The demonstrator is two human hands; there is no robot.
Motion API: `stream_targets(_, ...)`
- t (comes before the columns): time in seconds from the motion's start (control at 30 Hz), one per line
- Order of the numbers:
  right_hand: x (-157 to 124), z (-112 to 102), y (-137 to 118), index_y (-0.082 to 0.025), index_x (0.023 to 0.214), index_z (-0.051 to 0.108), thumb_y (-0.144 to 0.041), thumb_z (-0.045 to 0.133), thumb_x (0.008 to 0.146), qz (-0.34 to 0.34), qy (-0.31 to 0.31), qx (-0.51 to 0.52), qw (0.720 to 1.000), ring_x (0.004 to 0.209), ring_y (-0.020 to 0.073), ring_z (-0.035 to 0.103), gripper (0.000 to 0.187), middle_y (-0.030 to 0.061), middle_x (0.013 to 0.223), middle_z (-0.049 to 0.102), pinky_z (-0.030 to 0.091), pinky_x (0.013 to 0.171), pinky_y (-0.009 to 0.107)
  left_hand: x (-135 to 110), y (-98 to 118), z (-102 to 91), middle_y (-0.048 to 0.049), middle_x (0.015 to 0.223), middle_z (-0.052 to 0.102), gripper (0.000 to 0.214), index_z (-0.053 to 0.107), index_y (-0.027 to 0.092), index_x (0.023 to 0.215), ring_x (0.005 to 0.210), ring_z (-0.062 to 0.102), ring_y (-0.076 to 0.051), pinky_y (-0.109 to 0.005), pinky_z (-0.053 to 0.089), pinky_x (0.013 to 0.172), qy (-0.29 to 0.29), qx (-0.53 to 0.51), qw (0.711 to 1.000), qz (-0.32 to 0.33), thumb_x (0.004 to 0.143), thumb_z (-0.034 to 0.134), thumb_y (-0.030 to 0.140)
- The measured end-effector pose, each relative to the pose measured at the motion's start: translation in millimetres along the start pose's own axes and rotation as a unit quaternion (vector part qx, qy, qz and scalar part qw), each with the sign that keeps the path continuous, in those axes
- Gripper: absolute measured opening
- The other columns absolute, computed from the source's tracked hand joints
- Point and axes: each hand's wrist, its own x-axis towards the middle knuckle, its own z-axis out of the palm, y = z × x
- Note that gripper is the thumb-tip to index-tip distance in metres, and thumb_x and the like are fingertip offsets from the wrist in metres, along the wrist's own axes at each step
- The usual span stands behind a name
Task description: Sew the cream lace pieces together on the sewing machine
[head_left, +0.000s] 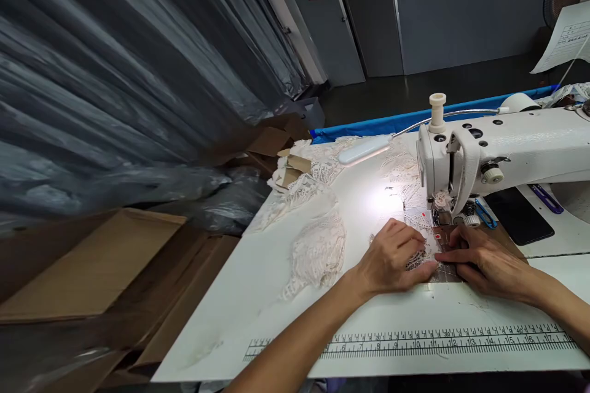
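The lace (429,245) lies between the two hands, just short of the needle end of the sewing machine (520,147), partly over a brown plate (454,273). It looks light, limp and full of holes, so it would probably stretch or pucker if tugged, and a fingernail or rough edge could snag its threads; the smooth-looking plate may let it slide easily. The denser parts of the pattern seem the safest hold, pressed flat under several fingertips rather than pinched at one thread. The left hand (391,255) is half open, its fingers bent and its thumb set apart, resting on the lace with some showing in the gap. The right hand (482,261) has its forefinger stretched to the lace's near side and its other fingers curled; whether it pinches any cloth, I cannot tell. Beyond the right hand are blue snips (485,215) and a dark phone (519,215). Left of the left hand, a loose lace heap (320,249) lies on the white table (244,319); nearer the body than both hands runs a printed ruler (415,344).
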Motion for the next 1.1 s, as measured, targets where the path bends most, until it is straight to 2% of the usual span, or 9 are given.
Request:
stream_targets(0.17, 1, 0, 0, -0.028, 0.11, 0.069, -0.012, 0.047, 0.087, -0.014, 0.013, -0.017, 1.0, 0.089, 0.0204, 0.055, 0.036, 0.0093, 0.098, 0.053, 0.052, 0.078, 0.038, -1, -6, 0.4, -0.0111, 0.093, 0.065, 0.024, 0.061, 0.012, 0.1, 0.075, 0.058, -0.019, -0.035, 0.048, 0.065, -0.064, 0.028, 0.997, -0.031, 0.09, 0.05, 0.031)
stream_targets(0.27, 1, 0, 0, -0.028, 0.112, 0.068, -0.01, 0.047, 0.085, -0.012, 0.012, -0.012, 1.0, 0.09, 0.0205, 0.055, 0.038, 0.0092, 0.098, 0.054, 0.052, 0.079, 0.038, -2, -5, 1.5, -0.0117, 0.091, 0.064, 0.025, 0.061, 0.011, 0.101, 0.074, 0.056, -0.019, -0.036, 0.049, 0.066, -0.089, 0.039, 0.995, -0.03, 0.091, 0.048, 0.03)
stream_targets(0.4, 1, 1, 0, -0.027, 0.109, 0.07, -0.008, 0.048, 0.083, -0.007, 0.015, -0.012, 1.0, 0.091, 0.0209, 0.055, 0.038, 0.0094, 0.099, 0.054, 0.052, 0.08, 0.038, -1, -2, 1.1, -0.0107, 0.087, 0.063, 0.022, 0.062, 0.011, 0.097, 0.071, 0.055, -0.019, -0.035, 0.046, 0.064, -0.087, 0.064, 0.994, -0.027, 0.091, 0.048, 0.028)
stream_targets(0.57, 1, -1, -2, -0.028, 0.11, 0.069, -0.007, 0.049, 0.083, -0.014, 0.017, -0.014, 1.0, 0.09, 0.0204, 0.056, 0.039, 0.0088, 0.098, 0.054, 0.052, 0.079, 0.037, -1, -2, 1.8, -0.0126, 0.103, 0.066, 0.024, 0.061, 0.012, 0.099, 0.076, 0.057, -0.02, -0.035, 0.045, 0.065, -0.089, 0.09, 0.992, -0.003, 0.091, 0.047, 0.029)
stream_targets(0.83, 1, -4, -5, -0.026, 0.111, 0.069, -0.009, 0.049, 0.085, -0.013, 0.017, -0.016, 1.0, 0.092, 0.0213, 0.055, 0.037, 0.0098, 0.099, 0.053, 0.052, 0.08, 0.038, 0, 0, 2.4, -0.0111, 0.106, 0.069, 0.025, 0.06, 0.011, 0.105, 0.078, 0.058, -0.021, -0.036, 0.043, 0.065, -0.092, 0.111, 0.989, 0.012, 0.091, 0.049, 0.029)
stream_targets(1.1, -1, 3, -2, -0.026, 0.114, 0.067, -0.012, 0.047, 0.088, -0.024, 0.034, -0.027, 0.999, 0.091, 0.0216, 0.054, 0.036, 0.0099, 0.099, 0.052, 0.052, 0.079, 0.04, 2, 8, 0.8, -0.009, 0.109, 0.068, 0.027, 0.06, 0.011, 0.105, 0.08, 0.058, -0.02, -0.037, 0.042, 0.07, -0.104, 0.168, 0.98, 0.009, 0.095, 0.043, 0.028)
